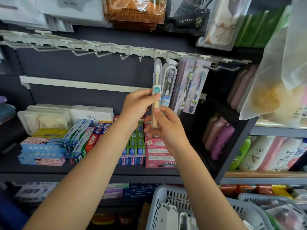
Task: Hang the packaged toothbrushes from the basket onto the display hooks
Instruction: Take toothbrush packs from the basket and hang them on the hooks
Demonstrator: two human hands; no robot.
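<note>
A clear-cased toothbrush with a cream handle [156, 77] stands upright, its top at a hook on the white hook rail [116, 49]. My left hand [138, 105] grips its middle and my right hand [163, 126] pinches its lower end. Just right of it hang a second clear-cased toothbrush [167, 83] and several pink carded toothbrushes [192, 87]. The grey basket [167, 198] sits at the bottom, with more white toothbrush packs [167, 216] lying in it.
Several bare hooks [99, 54] run along the rail to the left. Toothpaste boxes [99, 140] fill the shelf below. Pink bottles [221, 140] stand to the right, a plastic bag [274, 90] hangs at upper right, and a second basket [272, 208] sits at lower right.
</note>
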